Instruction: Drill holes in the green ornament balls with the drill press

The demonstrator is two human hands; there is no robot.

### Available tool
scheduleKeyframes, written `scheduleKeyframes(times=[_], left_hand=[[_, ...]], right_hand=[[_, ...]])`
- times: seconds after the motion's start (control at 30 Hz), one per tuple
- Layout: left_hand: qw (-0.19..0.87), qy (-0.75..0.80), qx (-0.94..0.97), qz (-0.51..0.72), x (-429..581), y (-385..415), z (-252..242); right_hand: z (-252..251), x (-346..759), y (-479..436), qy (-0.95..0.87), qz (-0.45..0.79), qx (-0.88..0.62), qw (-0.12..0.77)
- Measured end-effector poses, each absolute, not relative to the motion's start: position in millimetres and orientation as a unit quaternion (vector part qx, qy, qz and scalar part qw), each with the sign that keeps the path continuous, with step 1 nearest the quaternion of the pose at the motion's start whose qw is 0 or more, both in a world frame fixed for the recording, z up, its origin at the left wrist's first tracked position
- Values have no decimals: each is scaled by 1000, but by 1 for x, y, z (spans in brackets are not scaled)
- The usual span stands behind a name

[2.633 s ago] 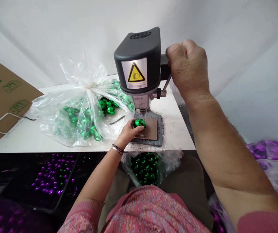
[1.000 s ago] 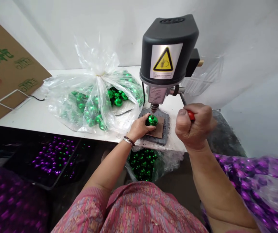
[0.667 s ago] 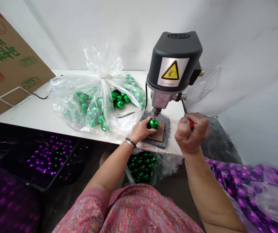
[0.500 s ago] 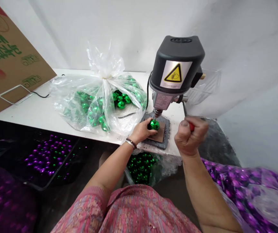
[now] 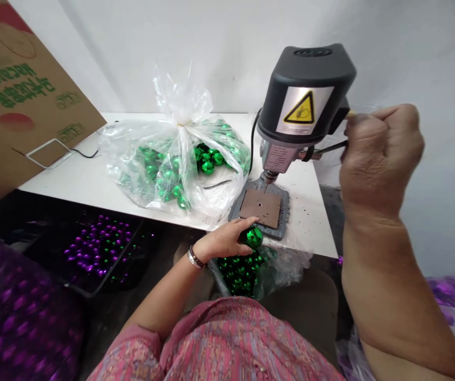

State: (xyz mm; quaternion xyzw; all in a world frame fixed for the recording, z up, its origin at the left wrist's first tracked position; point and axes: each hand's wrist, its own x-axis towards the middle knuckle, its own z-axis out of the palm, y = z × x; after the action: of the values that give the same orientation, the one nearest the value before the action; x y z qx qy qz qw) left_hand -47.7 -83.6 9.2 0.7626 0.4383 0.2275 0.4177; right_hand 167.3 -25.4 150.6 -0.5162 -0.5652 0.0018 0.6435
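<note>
My left hand (image 5: 223,241) is shut around a shiny green faceted bauble (image 5: 253,238), holding it just past the front edge of the drill's base, off the pad. My right hand (image 5: 382,153) is raised in a fist at the right side of the black bench drill head (image 5: 307,95). That fist grips the drill's feed lever (image 5: 330,149), and most of the lever is hidden by my fingers. The drill's bit points down at a brown pad (image 5: 261,207) on the grey base plate (image 5: 279,222), and nothing lies on the pad.
A knotted clear plastic bag of green baubles (image 5: 172,169) sits on the white table (image 5: 299,211). A cardboard sheet (image 5: 25,100) leans at the left. Below the table are a black tray of purple and green baubles (image 5: 100,246) and a bag of green baubles (image 5: 239,275).
My left hand has drawn the bauble off the pad toward me. My right hand has swung up and to the right with the lever. The view has shifted slightly.
</note>
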Motion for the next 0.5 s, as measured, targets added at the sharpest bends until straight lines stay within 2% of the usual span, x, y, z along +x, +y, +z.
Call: scheduleKeyframes(times=[0.1,0.23,0.3,0.5], left_hand=[[388,504,731,247,-65,-68,19],[226,642,664,308,-89,5,30],[161,720,609,291,-99,46,29],[159,790,547,227,-109,106,9]], right_hand=[[146,167,-26,-562,-2,-517,645],[144,169,-28,-548,3,-545,634],[145,170,-29,-539,9,-563,626],[151,171,-33,-538,24,-587,604]])
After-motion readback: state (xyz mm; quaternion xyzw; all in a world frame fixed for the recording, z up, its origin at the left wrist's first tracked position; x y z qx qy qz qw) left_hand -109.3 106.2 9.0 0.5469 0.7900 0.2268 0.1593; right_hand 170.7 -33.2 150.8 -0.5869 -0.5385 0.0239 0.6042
